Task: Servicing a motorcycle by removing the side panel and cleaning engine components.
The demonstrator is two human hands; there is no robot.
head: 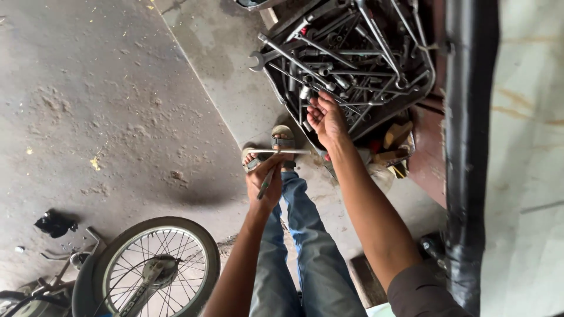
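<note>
Looking down, I see my left hand (264, 183) gripping a T-handle wrench (276, 154), fingers wrapped around its shaft so the crossbar stands clear above my sandalled feet. My right hand (326, 119) reaches into the tool tray (276, 82), fingers loosely spread over piled spanners (282, 56) and sockets, touching but gripping none.

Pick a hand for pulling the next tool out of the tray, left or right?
Right, probably. The right hand is open, palm up, at the edge of the tool tray, touching the wrenches. The left hand is lower, shut on a T-handle tool.
</note>
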